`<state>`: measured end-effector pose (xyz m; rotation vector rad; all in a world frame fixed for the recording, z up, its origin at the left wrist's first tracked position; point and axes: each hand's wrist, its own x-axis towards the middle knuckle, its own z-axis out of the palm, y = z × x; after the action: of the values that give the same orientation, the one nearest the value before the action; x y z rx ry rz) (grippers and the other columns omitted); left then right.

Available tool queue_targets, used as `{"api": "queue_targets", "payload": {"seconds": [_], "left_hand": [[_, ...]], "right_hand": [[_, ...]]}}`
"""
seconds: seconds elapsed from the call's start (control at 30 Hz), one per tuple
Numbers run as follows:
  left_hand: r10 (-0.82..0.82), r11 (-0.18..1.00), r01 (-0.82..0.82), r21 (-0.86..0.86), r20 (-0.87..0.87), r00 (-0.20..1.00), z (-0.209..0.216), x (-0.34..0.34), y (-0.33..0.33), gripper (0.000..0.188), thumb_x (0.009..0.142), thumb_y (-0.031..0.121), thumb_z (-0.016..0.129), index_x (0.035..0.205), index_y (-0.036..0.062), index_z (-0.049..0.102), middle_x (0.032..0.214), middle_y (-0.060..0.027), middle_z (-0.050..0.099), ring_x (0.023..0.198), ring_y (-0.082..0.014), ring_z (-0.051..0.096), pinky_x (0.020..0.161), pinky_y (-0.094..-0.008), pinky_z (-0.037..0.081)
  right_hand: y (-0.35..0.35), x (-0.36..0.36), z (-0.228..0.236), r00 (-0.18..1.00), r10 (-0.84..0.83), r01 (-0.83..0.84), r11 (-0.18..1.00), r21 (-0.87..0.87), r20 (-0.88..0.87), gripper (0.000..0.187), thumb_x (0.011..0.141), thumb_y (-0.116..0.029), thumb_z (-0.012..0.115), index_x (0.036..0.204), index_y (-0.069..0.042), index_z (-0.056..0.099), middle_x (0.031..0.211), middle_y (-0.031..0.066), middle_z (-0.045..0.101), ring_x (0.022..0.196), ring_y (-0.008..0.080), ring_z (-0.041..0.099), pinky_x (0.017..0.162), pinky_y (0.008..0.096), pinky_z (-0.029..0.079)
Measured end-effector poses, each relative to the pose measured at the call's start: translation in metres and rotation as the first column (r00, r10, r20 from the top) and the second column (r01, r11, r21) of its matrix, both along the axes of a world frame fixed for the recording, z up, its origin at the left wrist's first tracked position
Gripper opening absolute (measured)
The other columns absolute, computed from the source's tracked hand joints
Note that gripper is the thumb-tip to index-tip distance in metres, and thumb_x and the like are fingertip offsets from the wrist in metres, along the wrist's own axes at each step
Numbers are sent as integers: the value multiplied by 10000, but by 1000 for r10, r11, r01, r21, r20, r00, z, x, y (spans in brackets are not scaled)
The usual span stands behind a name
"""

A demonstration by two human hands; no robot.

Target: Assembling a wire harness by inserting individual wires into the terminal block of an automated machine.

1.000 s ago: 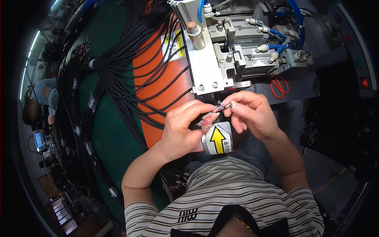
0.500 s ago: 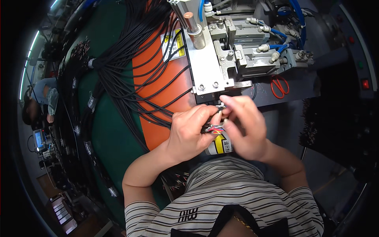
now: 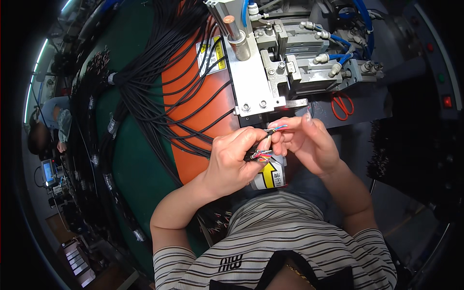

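Note:
My left hand (image 3: 231, 157) is closed around black cables, with the thumb and forefinger pinching one cable end. From that end a small fan of coloured wires (image 3: 279, 128), blue and red among them, sticks out to the right. Lower down, a second bunch of stripped coloured wires (image 3: 261, 155) pokes out from the same grip. My right hand (image 3: 309, 145) is turned palm toward me, one digit raised and apart. Its other fingertips rest against the upper cable end without closing on it.
A metal clamping machine (image 3: 256, 82) with blue air hoses stands just beyond my hands. Black cables (image 3: 145, 96) fan across an orange board (image 3: 193, 159) and a green mat (image 3: 130, 169) at left. Red-handled scissors (image 3: 342, 106) lie at right. A person (image 3: 55, 116) sits far left.
My right hand has moved right and turned, lifting one digit off the wires. The coloured wires at the upper cable end now show spread out. The left hand keeps its grip.

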<state>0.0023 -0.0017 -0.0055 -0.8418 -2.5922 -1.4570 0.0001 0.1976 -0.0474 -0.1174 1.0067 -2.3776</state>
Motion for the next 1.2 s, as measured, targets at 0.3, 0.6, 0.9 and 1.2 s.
{"api": "queue_targets", "payload": {"seconds": [0.3, 0.6, 0.9, 1.2], "left_hand": [[-40, 998, 30, 52, 188, 981, 0, -1, -3, 263, 678, -32, 717, 916, -8, 606, 754, -109, 619, 654, -271, 634, 589, -337, 506], [-33, 952, -63, -299, -305, 952, -6, 8, 6, 137, 774, 18, 709, 864, 4, 606, 651, -94, 567, 497, -258, 554, 456, -339, 432], [11, 977, -69, -202, -272, 962, -9, 3, 4, 169, 763, 32, 717, 887, 0, 607, 630, -83, 547, 488, -252, 541, 457, -340, 424], [3, 944, -89, -317, -262, 965, -8, 4, 1, 437, 629, -3, 696, 1062, -15, 639, 877, -83, 578, 704, -237, 623, 575, -350, 510]], "right_hand": [[2, -8, 3, 1000, 18, -18, 996, 82, 3, 207, 957, -73, 595, 1100, 64, 657, 919, 101, 679, 684, 132, 635, 585, 224, 486], [-2, -9, 20, 510, 264, 660, 491, 569, -819, 66, 791, 50, 657, 848, 36, 629, 801, 97, 625, 566, 137, 609, 481, 251, 460], [-5, -6, 13, 423, 181, 729, 514, 453, -888, 118, 770, 59, 656, 880, 26, 628, 809, 110, 629, 546, 191, 599, 472, 291, 467], [-4, -7, 11, 474, 390, 742, 306, 597, -789, 58, 803, 17, 649, 848, 3, 614, 775, 98, 603, 546, 233, 590, 485, 328, 460]]}}
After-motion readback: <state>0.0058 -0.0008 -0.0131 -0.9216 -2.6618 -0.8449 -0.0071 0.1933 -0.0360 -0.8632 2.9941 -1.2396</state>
